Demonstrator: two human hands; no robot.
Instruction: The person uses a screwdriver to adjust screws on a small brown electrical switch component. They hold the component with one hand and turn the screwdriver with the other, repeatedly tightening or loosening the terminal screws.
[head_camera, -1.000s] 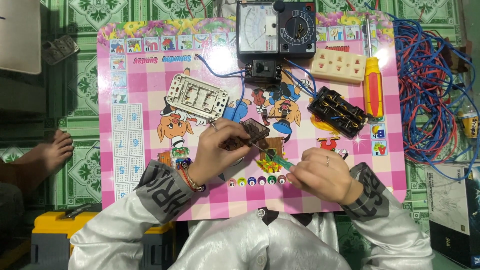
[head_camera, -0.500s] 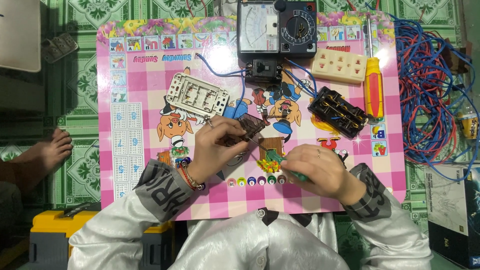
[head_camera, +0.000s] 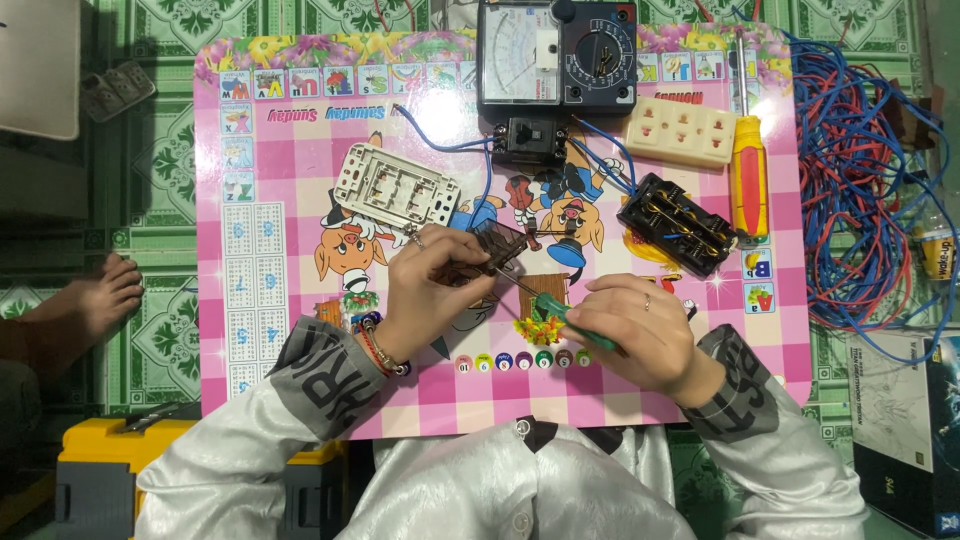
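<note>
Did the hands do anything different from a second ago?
Hardly. The right hand shifted slightly with the green-handled screwdriver, its tip kept at the small dark brown switch part in the left hand. Both grips stayed shut. The red-and-yellow screwdriver, white switch plate and black meter stayed put.

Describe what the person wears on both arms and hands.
Both arms wear shiny white satin sleeves ending in grey knit cuffs with dark lettering. The left hand has a ring and a red beaded bracelet at the wrist. The right hand has a ring.
</note>
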